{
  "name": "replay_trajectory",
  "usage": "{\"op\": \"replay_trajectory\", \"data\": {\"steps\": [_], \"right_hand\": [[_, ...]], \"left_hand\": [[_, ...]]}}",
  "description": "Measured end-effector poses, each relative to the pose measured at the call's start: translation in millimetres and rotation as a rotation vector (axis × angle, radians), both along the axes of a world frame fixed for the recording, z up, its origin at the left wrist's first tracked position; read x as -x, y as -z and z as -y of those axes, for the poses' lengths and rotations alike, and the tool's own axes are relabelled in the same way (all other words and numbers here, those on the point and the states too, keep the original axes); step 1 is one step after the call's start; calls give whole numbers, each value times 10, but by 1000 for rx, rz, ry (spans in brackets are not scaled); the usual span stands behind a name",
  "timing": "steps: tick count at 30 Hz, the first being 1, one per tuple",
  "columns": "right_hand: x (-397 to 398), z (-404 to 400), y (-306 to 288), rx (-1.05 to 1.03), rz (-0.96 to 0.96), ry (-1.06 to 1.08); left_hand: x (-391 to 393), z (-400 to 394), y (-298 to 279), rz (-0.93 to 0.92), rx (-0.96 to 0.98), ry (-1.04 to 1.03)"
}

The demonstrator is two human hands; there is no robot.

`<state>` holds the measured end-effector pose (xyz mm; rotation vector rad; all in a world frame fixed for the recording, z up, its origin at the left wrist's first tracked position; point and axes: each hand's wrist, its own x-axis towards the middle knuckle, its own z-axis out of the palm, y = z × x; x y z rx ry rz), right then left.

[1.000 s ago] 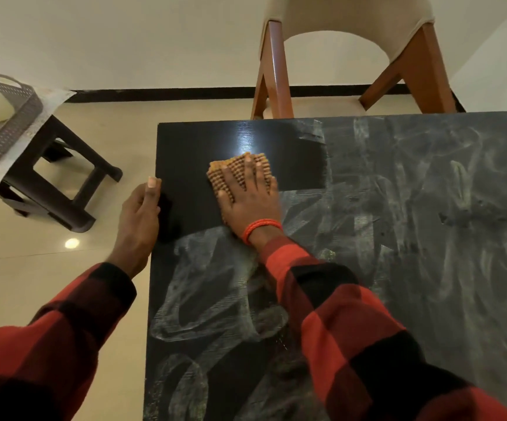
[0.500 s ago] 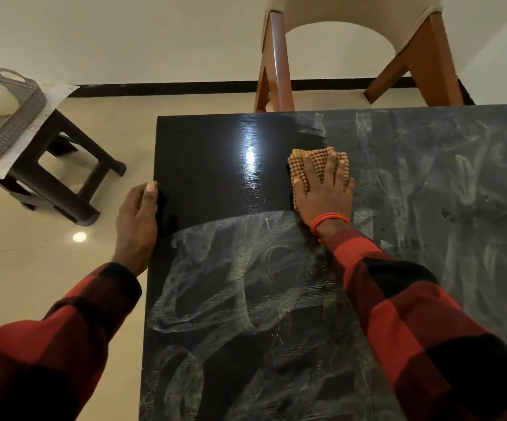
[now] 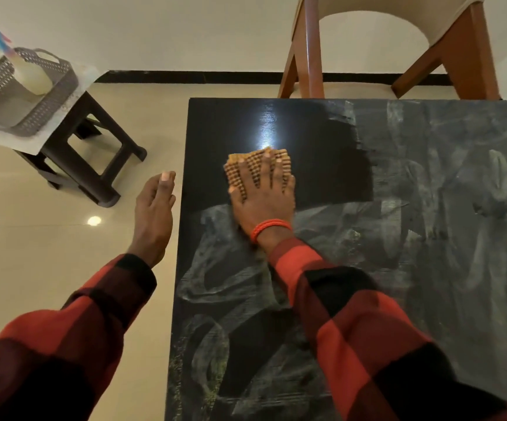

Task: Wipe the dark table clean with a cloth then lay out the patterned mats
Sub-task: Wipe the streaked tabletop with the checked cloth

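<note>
The dark table fills the right of the view, smeared with whitish streaks except for a clean black band near its far left corner. My right hand lies flat with spread fingers on an orange checked cloth, pressing it onto the table at the lower edge of the clean band. My left hand hovers beside the table's left edge, fingers straight, holding nothing. No patterned mats are in view.
A dark stool stands on the tiled floor at the left, carrying a grey perforated basket with a pale bottle in it. A wooden chair with a cream seat stands beyond the table's far edge.
My right hand has slid the cloth back to the left across the far part of the table. My left hand has come off the table's left edge.
</note>
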<state>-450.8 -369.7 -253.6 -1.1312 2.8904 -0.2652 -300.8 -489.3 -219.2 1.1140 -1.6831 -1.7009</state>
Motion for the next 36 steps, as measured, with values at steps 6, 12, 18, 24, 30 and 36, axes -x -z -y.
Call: {"op": "replay_trajectory", "data": {"steps": [6,12,18,24,30,36], "right_hand": [[-780,192,50,17,34,-167],[-840,-11,29,47,42,-230],[-217,-542,-17,-15,12,37],[389,-1382,-23,-75,-26,289],[516,-1687,-25,-93,13,400],[223,-1306,-21,-106,0,346]], "left_hand": [[-248,-136,61,31,-15,-20],[-307,-273,56,96,6,56],[-350,-368,14,152,23,105],[-322,-423,-4,92,-156,-8],[-355,-406,11,59,-218,25],[-390,-408,44,16,-238,30]]}}
